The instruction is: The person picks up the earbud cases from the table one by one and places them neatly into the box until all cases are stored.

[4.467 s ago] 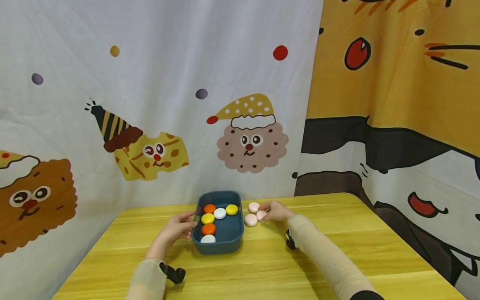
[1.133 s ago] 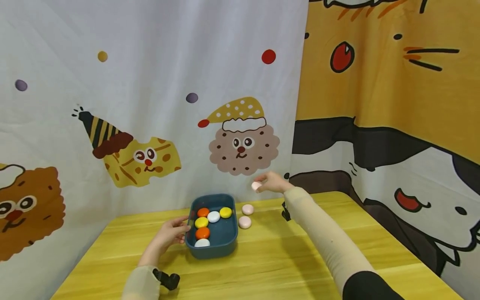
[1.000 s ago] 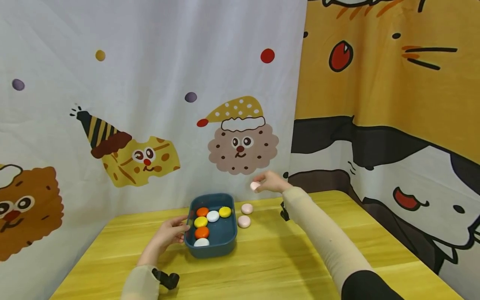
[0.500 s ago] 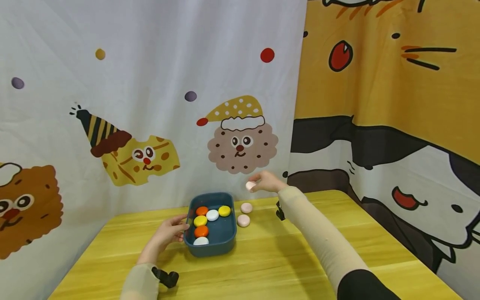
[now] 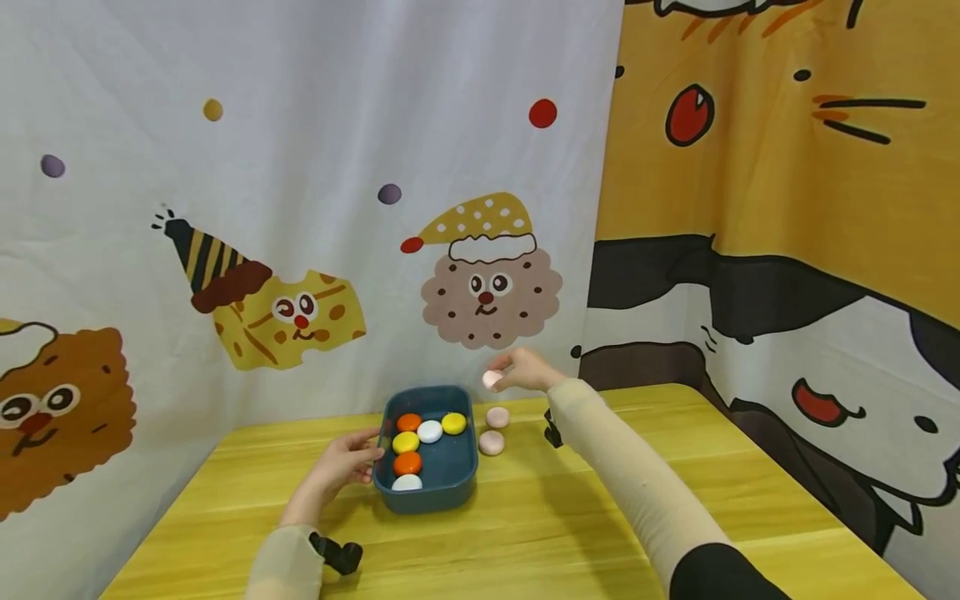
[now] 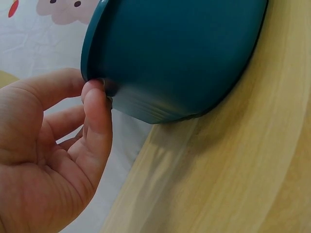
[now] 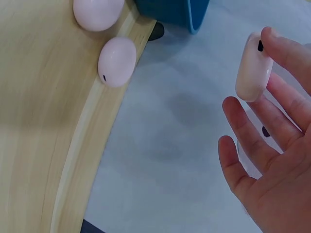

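My right hand (image 5: 525, 369) pinches a pink rounded disc (image 7: 254, 68), marked with a small dark slot, between thumb and fingers. It holds the disc in the air above the table, up and right of the blue box (image 5: 427, 502). Two more pink discs (image 5: 492, 442) lie on the table at the box's right side. Inside the box sit several like pieces: an orange disc (image 5: 407, 463), a yellow disc (image 5: 453, 423), a white disc (image 5: 430, 431) and others. My left hand (image 5: 341, 464) grips the box's left side, thumb and index fingertip at its rim in the left wrist view.
The box stands near the back of the wooden table (image 5: 480, 550). Right behind the table's back edge hangs a white curtain (image 5: 322, 167) with cartoon prints; an orange printed curtain (image 5: 750, 192) hangs at the right.
From among three pink discs on the table, my right hand has lifted one into the air, then drifted left toward the box. My left hand stays at the box.
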`<state>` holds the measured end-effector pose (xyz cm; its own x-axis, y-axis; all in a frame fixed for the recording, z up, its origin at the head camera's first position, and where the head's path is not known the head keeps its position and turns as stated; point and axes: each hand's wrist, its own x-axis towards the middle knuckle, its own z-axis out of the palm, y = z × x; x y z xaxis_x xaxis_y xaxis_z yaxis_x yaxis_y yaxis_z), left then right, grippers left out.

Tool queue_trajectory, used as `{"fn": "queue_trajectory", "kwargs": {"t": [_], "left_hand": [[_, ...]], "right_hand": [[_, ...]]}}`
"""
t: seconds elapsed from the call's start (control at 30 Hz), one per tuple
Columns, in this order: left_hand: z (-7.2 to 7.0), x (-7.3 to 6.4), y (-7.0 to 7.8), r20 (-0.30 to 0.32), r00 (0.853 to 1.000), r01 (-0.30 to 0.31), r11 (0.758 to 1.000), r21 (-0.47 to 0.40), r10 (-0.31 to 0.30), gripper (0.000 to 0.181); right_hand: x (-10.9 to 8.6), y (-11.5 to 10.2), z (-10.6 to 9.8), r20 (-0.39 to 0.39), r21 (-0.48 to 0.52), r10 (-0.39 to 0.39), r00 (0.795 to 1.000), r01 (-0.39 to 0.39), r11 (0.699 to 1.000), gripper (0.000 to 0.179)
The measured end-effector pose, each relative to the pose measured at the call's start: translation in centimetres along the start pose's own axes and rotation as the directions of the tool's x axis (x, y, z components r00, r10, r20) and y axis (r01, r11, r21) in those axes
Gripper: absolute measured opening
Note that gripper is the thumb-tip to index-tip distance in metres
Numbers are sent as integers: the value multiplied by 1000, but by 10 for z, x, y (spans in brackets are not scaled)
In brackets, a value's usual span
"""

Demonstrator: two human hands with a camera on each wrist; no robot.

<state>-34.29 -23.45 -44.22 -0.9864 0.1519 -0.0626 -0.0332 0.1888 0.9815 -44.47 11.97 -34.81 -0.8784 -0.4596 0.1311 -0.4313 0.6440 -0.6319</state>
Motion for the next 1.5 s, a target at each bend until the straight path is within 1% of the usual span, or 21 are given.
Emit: {"fn": "queue_trajectory", "kwargs": {"t": [0.17,0.4,0.67,0.83,1.07,1.33,1.5], "left_hand": [[2,-1,1,-5,1000,3,1000,-4,-3,56],[1,0,2,0,1000,1,1000,-9,-1,55],[2,-3,2,4,1000,-7,1000,-9,7,57],[3,-3,2,4,1000,-4,1000,-3,4,56],[3,-4,3,-10,1000,1,1000,4,-1,55],[2,-4,4,-18,1000,3,1000,-6,-3,55],[2,-4,4,-17,1000,-1,1000,-11,1,54]], "right_hand": [[1,-4,5,-1,5,-5,1000,5,1000,46],[3,-13,12,18,20,-2,1000,2,1000,48],[4,-21,22,21,17,-9,1000,9,1000,42],[8,-24,29,48,29,-21,999,20,999,44],[13,-31,37,60,25,-25,998,24,999,38],[16,-40,49,101,24,-56,993,54,998,46],[18,-46,55,118,34,-74,990,71,997,45]]}}
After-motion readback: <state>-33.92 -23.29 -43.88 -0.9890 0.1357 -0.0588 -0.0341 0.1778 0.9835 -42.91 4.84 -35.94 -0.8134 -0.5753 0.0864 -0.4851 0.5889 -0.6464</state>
